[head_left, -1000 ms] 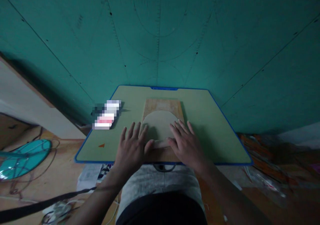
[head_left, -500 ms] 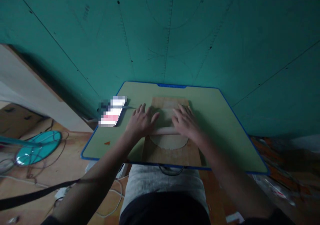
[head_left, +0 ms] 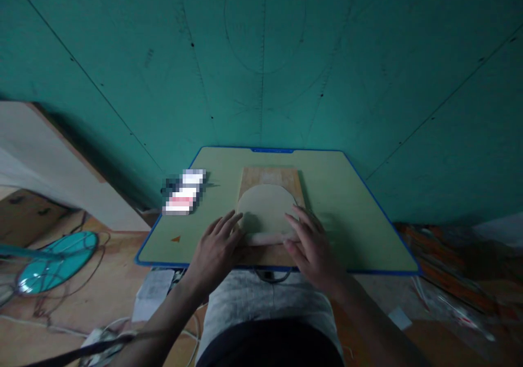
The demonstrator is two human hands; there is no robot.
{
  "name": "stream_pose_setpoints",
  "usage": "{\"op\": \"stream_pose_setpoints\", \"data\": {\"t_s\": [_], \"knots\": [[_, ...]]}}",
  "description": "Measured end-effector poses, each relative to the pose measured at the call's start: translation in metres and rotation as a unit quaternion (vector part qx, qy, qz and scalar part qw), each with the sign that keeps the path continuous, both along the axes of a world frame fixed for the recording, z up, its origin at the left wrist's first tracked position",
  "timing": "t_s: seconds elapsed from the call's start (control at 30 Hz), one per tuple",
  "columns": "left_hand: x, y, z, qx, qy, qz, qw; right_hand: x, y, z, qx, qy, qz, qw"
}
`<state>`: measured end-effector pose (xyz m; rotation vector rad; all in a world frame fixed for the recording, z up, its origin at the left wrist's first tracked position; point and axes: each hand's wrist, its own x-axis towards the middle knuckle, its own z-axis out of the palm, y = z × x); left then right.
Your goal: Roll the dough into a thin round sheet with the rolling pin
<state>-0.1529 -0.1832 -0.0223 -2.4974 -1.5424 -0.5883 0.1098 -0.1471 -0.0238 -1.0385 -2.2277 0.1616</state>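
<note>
Evidently, a flattening step is being shown, set out here from near to far. Just beyond the wearer's pale grey trousers (head_left: 267, 297), the right hand (head_left: 310, 243) is lying spread over the right end of a pale, slender, cylindrical roller (head_left: 265, 239), its thumb standing apart and its fingers closing around nothing; the left hand (head_left: 217, 248) is extending its fingers over the left end, but its palm side is being hidden, so whether it is gripping cannot be told. The roller is lying crosswise along the near edge of a pale, smooth, thin sheet (head_left: 267, 209), probably dough, which is resting, rounded at its far side, on a light-brown, rectangular wooden board (head_left: 272, 177). For good work, both hands should be bearing down equally, the fingers resting loosely so that the roller is turning freely, and the pressure easing towards the rim, lest the edge be thinning or sticking. Counting outward, two hands, one roller, one sheet and one board are occupying the middle of one pale green, blue-edged tabletop (head_left: 353, 214); one small, orange, triangular piece (head_left: 175, 239) and one bright, pixelated, rectangular object (head_left: 187, 194) are lying on its left side. Behind, one green, line-marked wall (head_left: 134, 84) is standing.
</note>
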Motion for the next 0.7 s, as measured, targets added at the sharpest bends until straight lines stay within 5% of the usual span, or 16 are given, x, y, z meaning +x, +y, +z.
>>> {"op": "stream_pose_setpoints", "data": {"t_s": [0.13,0.27,0.4,0.53,0.7], "knots": [[-0.017,0.001,0.005,0.01,-0.157,0.096,0.983,0.031,0.012,0.0,-0.034,0.124,-0.051,0.99],[-0.023,0.006,0.015,-0.069,-0.401,0.236,0.882,0.042,0.044,0.002,-0.095,0.121,-0.058,0.986],[-0.02,0.008,0.017,-0.176,-0.528,0.266,0.787,0.017,0.09,0.007,-0.151,0.047,-0.034,0.987],[-0.02,0.008,0.011,-0.187,-0.566,0.282,0.752,-0.02,0.126,0.018,-0.151,-0.072,-0.085,0.982],[-0.019,0.006,0.006,-0.162,-0.615,0.264,0.725,-0.041,0.128,0.025,-0.154,-0.19,-0.116,0.963]]}}
